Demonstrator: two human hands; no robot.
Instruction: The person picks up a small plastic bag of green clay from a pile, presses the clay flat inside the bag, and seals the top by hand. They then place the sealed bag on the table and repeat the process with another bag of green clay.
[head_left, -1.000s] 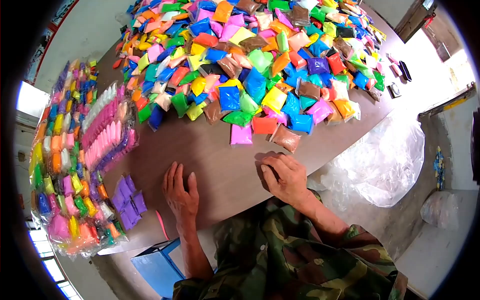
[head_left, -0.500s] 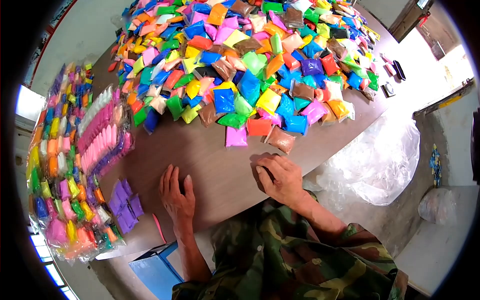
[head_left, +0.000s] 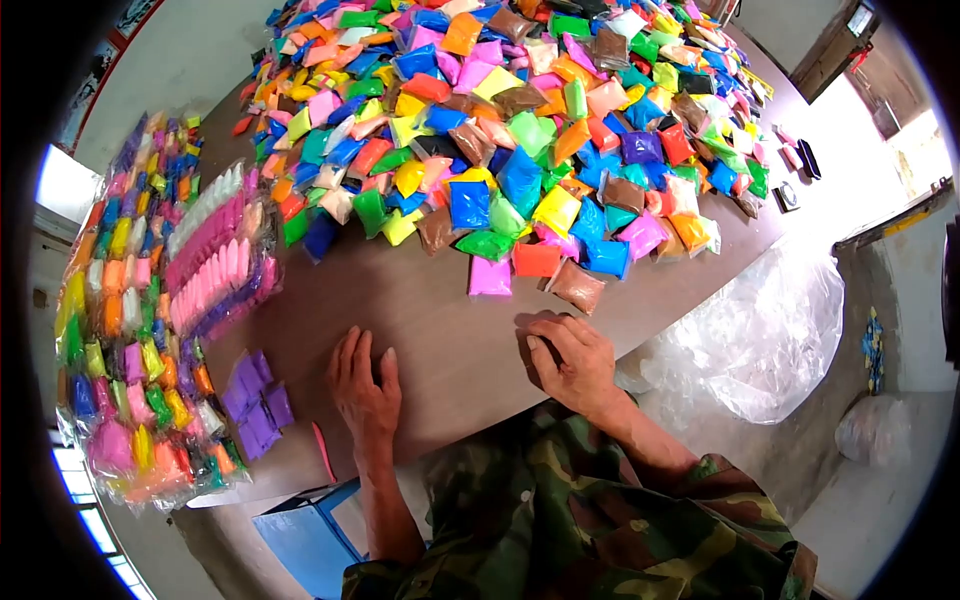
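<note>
My left hand (head_left: 366,398) rests on the brown tabletop (head_left: 450,375) with its fingers stretched out and the thumb apart. It holds nothing. To its right, my right hand (head_left: 577,365) lies at the table's near edge, fingers loosely bent, with nothing visible in it. Just beyond the right hand is a brown clay-like packet (head_left: 576,287). Beside that packet lie a red-orange packet (head_left: 537,260) and a pink packet (head_left: 490,277). They sit at the front of a large heap of colourful small packets (head_left: 520,180). Neither hand touches a packet.
Bundled clear bags of coloured packets (head_left: 130,330) cover the table's left side. Near them are purple packets (head_left: 257,405) and a thin red strip (head_left: 324,452). A large clear plastic bag (head_left: 765,340) stands off the right edge. Small dark items (head_left: 808,160) lie at the far right.
The view has shifted slightly, so the table and packets appear a little farther right. Both hands stay resting on the table in nearly the same pose.
</note>
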